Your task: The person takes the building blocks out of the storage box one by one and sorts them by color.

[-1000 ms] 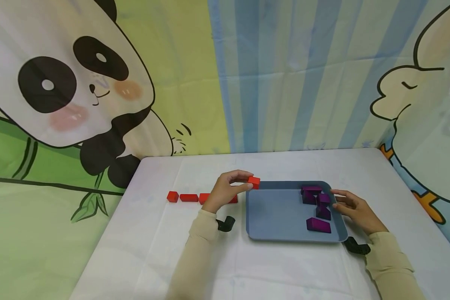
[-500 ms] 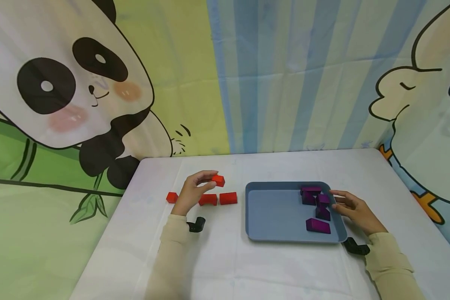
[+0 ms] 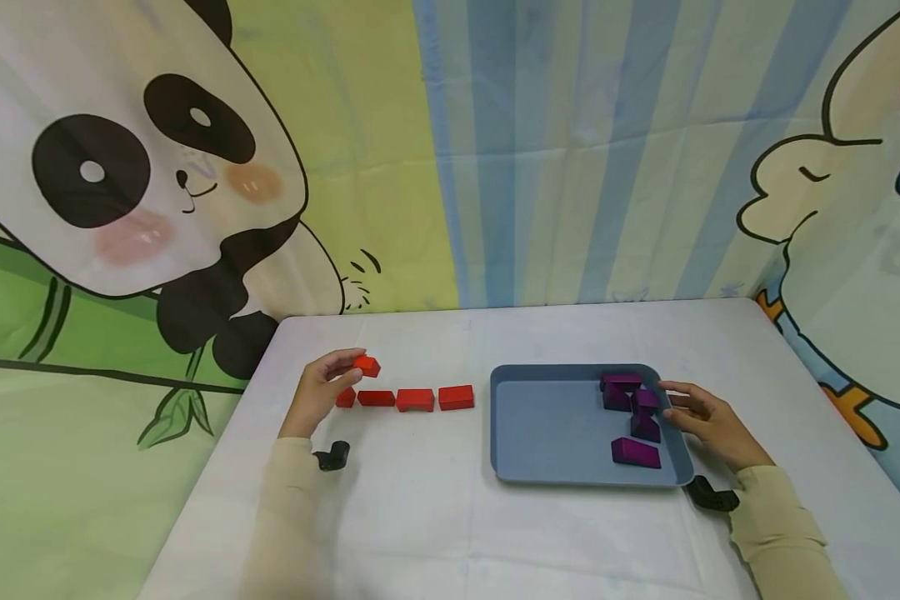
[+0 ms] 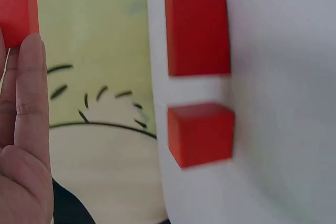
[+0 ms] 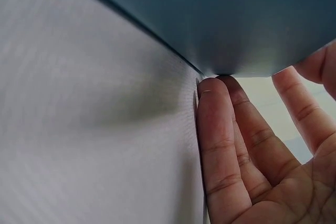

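Note:
My left hand [image 3: 317,397] pinches a small red block [image 3: 367,367] between thumb and fingertips, above the table at the left. The left wrist view shows this block [image 4: 20,14] raised at the fingertips. Below it, several red blocks [image 3: 415,400] lie in a row, the leftmost one [image 3: 346,398] partly hidden by the hand. My right hand [image 3: 716,423] rests at the right edge of a blue-grey tray [image 3: 547,425]. In the right wrist view, its extended fingers [image 5: 216,129] touch the tray's outer wall [image 5: 220,30]. Several purple blocks [image 3: 636,452] lie in the tray's right part.
A white cloth covers the table [image 3: 420,517]. Behind it hangs a printed backdrop [image 3: 555,167] with a panda and stripes. Black pieces sit at both wrists, one under the left wrist [image 3: 333,456] and one under the right [image 3: 711,494].
My left hand has carried the red block leftward, from over the tray's left edge to above the row's left end. The right hand and the tray stay in place.

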Action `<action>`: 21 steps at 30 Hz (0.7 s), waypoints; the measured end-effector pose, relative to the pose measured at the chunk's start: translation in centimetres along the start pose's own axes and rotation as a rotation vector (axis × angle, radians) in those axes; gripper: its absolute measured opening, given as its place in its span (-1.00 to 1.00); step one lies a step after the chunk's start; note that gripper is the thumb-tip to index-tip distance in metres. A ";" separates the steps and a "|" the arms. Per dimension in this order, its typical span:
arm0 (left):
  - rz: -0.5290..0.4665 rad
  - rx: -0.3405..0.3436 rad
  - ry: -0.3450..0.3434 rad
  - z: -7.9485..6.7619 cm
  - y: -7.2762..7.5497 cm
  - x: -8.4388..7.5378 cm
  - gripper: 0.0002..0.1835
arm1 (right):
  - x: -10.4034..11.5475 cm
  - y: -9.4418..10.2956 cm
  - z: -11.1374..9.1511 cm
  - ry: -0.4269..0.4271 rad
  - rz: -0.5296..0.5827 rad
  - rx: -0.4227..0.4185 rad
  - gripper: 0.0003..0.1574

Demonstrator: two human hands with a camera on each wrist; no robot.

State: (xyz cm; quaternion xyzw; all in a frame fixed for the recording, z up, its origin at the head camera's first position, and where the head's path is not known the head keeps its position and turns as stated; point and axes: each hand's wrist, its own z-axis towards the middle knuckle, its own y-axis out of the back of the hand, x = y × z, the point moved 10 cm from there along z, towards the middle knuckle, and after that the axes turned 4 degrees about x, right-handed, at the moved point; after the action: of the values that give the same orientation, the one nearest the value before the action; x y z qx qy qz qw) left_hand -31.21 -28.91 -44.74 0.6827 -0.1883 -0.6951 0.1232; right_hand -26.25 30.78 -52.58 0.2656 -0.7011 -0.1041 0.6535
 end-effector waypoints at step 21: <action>0.060 -0.044 0.057 -0.2 8.0 7.6 -0.51 | -0.1 0.0 0.1 -0.002 -0.011 0.004 -0.23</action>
State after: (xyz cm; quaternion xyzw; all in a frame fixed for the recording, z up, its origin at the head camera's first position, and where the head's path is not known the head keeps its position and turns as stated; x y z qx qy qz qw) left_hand -31.99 -39.36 -48.19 0.6933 -0.1895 -0.6756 0.1642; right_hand -26.34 30.87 -52.69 0.2706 -0.7006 -0.1068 0.6516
